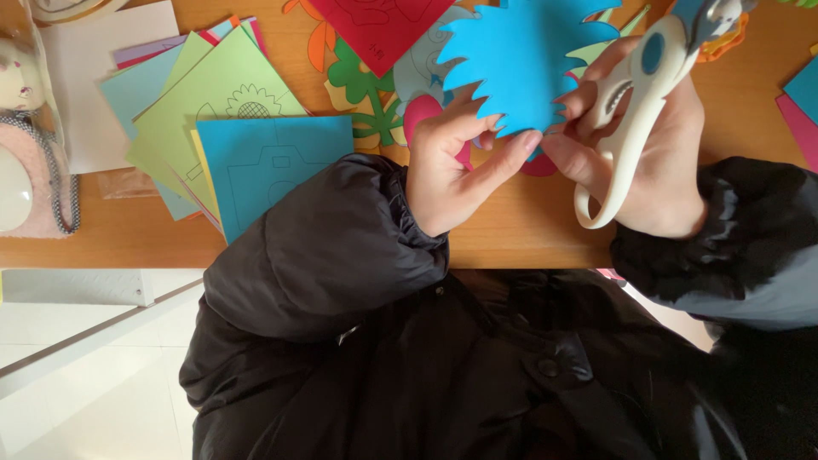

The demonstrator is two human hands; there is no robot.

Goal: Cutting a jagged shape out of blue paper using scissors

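Note:
My left hand pinches the lower edge of a blue paper cutout with a jagged, scalloped outline, held just above the wooden table. My right hand grips white plastic scissors with a blue pivot; its fingers also touch the cutout's right edge. The scissor blades point up and right, past the frame's top edge. Both arms wear black padded sleeves.
A fanned stack of coloured sheets, green and blue on top with printed line drawings, lies at left. Red paper and cut shapes lie behind the hands. A pink and white pouch sits at far left. More sheets lie at right.

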